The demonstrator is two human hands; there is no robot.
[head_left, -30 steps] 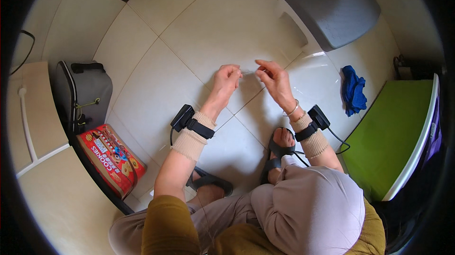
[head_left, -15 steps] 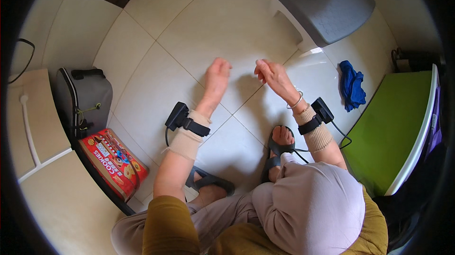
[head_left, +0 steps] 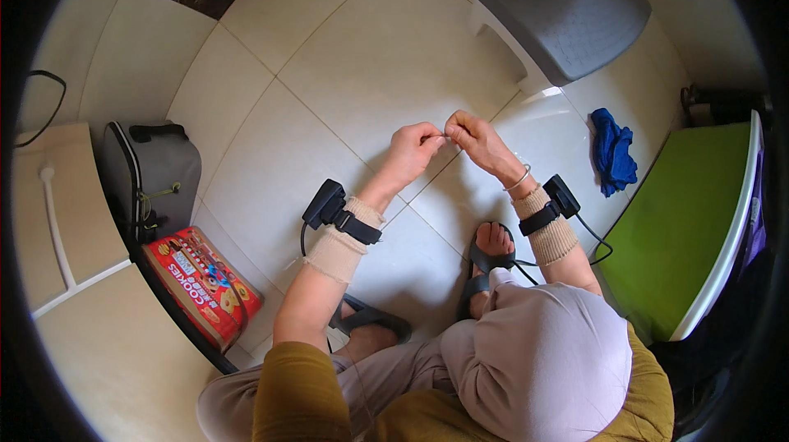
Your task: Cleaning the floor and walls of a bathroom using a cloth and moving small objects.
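Observation:
Over the tiled floor, my left hand (head_left: 413, 153) and my right hand (head_left: 479, 142) meet almost fingertip to fingertip. Both are closed in a pinch, thumbs against curled fingers. A sliver of something thin and dark seems to show between the fingertips, too small to name. A metal bangle (head_left: 519, 178) circles my right wrist. Each forearm wears a beige knitted cuff with a black strapped device, the left device (head_left: 324, 204) and the right device (head_left: 561, 195), both with cables.
A grey-topped stool (head_left: 567, 19) stands far right, with a crumpled blue cloth (head_left: 612, 153) on the floor nearby. Rightmost is a green panel with a white edge (head_left: 686, 228). At left are a beige cabinet (head_left: 82, 343), a grey bag (head_left: 160, 167) and a red cookie package (head_left: 201, 282).
My left hand has moved right to meet my right hand, and its fingers have turned toward it. The right hand has shifted only slightly.

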